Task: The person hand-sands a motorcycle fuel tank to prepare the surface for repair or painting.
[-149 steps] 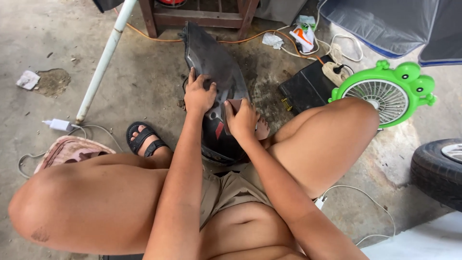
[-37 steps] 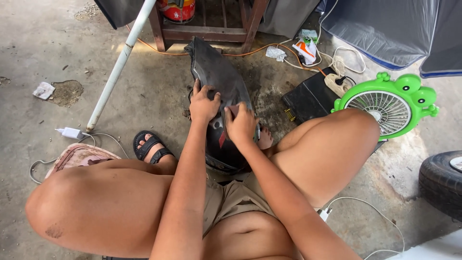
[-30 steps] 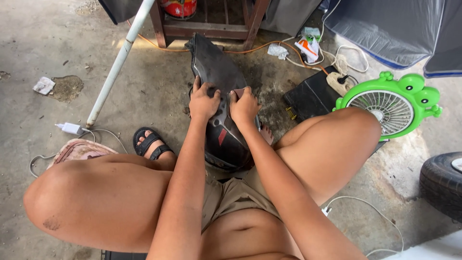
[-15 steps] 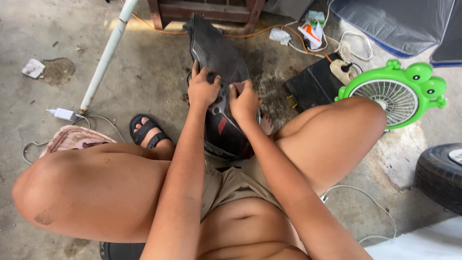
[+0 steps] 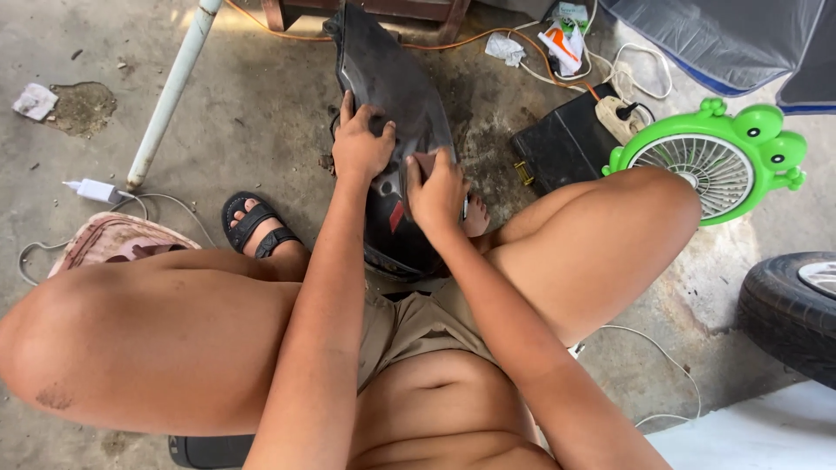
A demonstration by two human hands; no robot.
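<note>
A long dark grey plastic panel [image 5: 387, 83] with a red patch low down lies on the concrete between my knees, its near end hidden by my hands and legs. My left hand [image 5: 360, 144] presses flat on its left side and holds it steady. On the panel's right side, my right hand [image 5: 435, 191] is closed on a small brown pad [image 5: 427, 162] pressed against the surface. My sandalled left foot [image 5: 257, 224] rests beside the panel.
A green frog-shaped fan [image 5: 710, 161] stands at the right, next to a black case [image 5: 562, 144] and a white power strip with cables [image 5: 618, 104]. A white pipe [image 5: 170, 87] slants at the left near a white charger [image 5: 94, 189]. A tyre [image 5: 788, 309] sits at the right edge.
My hands stay on the panel; the right hand has slid slightly along its right side. The camera has tilted, shifting the scene a little in view.
</note>
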